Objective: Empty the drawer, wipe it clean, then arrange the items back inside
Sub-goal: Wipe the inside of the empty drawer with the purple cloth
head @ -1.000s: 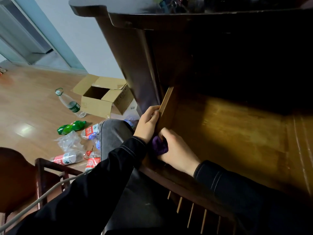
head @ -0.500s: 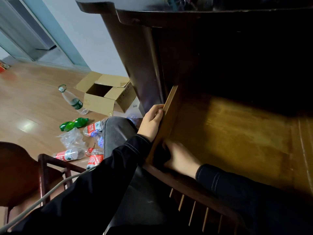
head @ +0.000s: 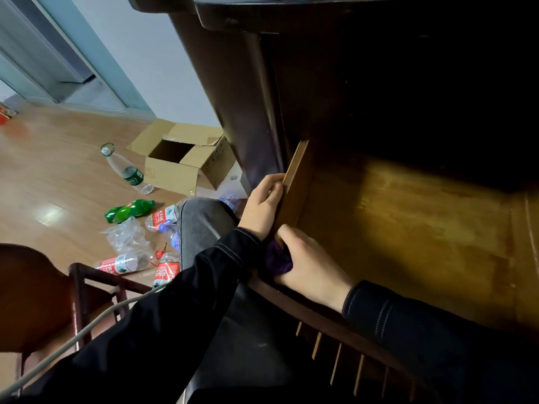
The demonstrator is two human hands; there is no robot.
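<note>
The drawer [head: 408,228] is pulled out from under the dark desk [head: 233,83]; its wood floor is bare and shiny. The left hand [head: 264,205] grips the drawer's left wall from the outside; its fingers are bent over the top edge, just like half a second ago. The right hand [head: 309,263] is inside the drawer, at the front left corner; its fingers are curled round the purple cloth [head: 278,260] and push it down into that corner. Half a second ago the cloth was a dark blur under this hand; now a lump of purple shows again, between the right thumb and the left sleeve. The right hand has hardly moved from that corner; the 2 hands are almost touching.

A knee in grey trousers [head: 201,225] pokes out just left of the left hand.

On the floor past the knee lies an open cardboard box [head: 180,161]; beside it is 1 clear bottle [head: 125,170] with a green label. Nearer lie 1 green bottle [head: 128,209], some crumpled plastic wrap [head: 125,236] and a few bottles with red labels [head: 119,263]; all of these lie where they lay before. A dark wood chair [head: 38,295] stands at the lower left; a grey cable [head: 73,339] runs across it.
</note>
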